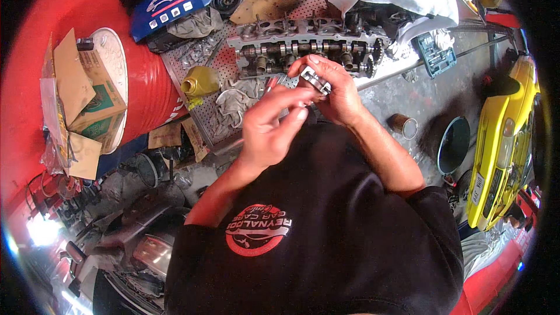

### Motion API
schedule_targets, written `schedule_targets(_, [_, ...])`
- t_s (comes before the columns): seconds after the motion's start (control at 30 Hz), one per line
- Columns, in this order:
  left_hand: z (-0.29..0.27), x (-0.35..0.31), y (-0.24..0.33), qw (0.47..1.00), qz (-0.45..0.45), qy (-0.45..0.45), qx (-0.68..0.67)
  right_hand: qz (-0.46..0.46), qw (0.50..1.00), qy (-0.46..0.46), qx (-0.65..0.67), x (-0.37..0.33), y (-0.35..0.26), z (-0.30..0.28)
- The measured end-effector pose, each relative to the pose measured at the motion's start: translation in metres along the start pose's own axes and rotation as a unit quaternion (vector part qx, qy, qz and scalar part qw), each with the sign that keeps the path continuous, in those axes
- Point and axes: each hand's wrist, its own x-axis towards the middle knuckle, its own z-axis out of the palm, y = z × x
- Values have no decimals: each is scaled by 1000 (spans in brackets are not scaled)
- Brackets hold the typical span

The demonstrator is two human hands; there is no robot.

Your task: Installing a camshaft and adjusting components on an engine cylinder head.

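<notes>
In front of my chest, my right hand (339, 90) grips a small silvery metal engine part (315, 80) with notches and openings; its exact kind does not show. Close against its near side, my left hand (269, 125) is blurred, its thumb and fingers drawn together. Whatever lies between those fingertips, if anything, is too small to make out. Just beyond both hands a cylinder head (303, 46) with its camshafts rests on a perforated metal bench (175, 61). Something thin and red shows behind my left fingers.
Left of the cylinder head are a yellow plastic bottle (200, 81) and a grey rag (234, 105). A red drum (153, 90) carries a cardboard box (93, 96). At right are a blue tool case (434, 53), a tin can (402, 125), a dark basin (454, 146) and a yellow bumper (501, 140).
</notes>
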Motion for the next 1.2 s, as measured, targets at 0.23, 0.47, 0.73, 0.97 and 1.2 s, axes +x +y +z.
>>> schedule_targets(0.23, [-94, -16, -82, 922, -122, 132, 344, 7, 998, -40, 38, 3, 5, -7])
schedule_targets(0.47, [-172, -58, -178, 780, -232, 2, 581, 50, 998, 25, 39, 0, 16, -14])
schedule_targets(0.73, [-181, -88, -216, 768, -351, -105, 525, 33, 995, 88, 39, 2, 26, -26])
schedule_targets(0.97, [-162, -124, -161, 814, -166, 165, 532, 61, 989, 131, 42, 0, 35, -42])
schedule_targets(1.2, [-164, -83, -121, 778, -25, 343, 526, 104, 987, 119, 18, 13, 49, -36])
